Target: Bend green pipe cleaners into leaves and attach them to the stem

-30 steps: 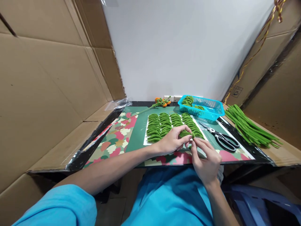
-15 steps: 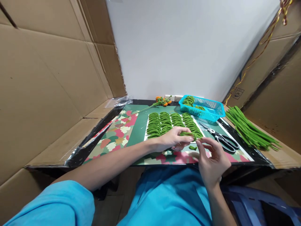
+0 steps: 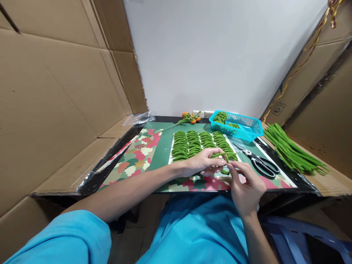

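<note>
My left hand (image 3: 209, 161) pinches a green pipe cleaner (image 3: 230, 153) between thumb and fingers, above the front of the white sheet. With thumb and forefinger, my right hand (image 3: 245, 183) grips the bent end of the same pipe cleaner, just below my left fingertips. Several bent green pipe-cleaner pieces (image 3: 193, 143) lie in four-across rows on the white sheet (image 3: 170, 158). A small twisted green piece (image 3: 225, 171) rests on the mat below my hands, partly covered by my right fingers.
Black-handled scissors (image 3: 264, 167) lie right of my hands. Behind them stands a blue basket (image 3: 251, 134) holding green pieces. A bundle of green pipe cleaners (image 3: 295, 150) is at the right edge. An orange flower stem (image 3: 189, 118) lies at the back; cardboard walls (image 3: 60, 91) flank the table.
My right hand has shifted slightly left and turned, and the end of the pipe cleaner now bends downward between my fingers. My left hand has stayed almost still.
</note>
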`<state>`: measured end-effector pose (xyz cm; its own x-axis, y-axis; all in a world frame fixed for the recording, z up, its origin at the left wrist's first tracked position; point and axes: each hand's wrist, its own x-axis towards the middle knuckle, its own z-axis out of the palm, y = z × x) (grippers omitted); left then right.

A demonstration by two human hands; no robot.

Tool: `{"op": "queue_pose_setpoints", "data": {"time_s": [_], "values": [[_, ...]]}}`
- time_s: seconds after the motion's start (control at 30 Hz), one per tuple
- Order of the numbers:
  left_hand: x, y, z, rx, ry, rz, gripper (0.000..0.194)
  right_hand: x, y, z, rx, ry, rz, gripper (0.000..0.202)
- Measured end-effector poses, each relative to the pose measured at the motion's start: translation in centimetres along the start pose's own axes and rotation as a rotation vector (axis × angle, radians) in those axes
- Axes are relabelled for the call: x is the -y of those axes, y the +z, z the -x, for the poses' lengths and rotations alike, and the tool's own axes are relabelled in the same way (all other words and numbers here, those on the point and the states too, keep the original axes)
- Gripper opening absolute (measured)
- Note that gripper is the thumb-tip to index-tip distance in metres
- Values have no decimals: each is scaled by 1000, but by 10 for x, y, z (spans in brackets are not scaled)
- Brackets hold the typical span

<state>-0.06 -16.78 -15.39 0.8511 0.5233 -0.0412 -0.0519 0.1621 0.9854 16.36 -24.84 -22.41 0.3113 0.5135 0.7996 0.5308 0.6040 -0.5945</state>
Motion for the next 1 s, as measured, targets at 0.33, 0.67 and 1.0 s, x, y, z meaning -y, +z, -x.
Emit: {"op": "queue_pose_setpoints", "data": {"time_s": [0.33,0.67,1.0], "values": [[-3,4,-2,2,-40,5,47,9,-1,-5,44,32,25,7],[-1,3,-1,12,-33,-78,50,6,0,-5,59,-67,6,15],[-1,0,2,15,11,-115,46,9,-3,-8,72,25,-22,14]]}}
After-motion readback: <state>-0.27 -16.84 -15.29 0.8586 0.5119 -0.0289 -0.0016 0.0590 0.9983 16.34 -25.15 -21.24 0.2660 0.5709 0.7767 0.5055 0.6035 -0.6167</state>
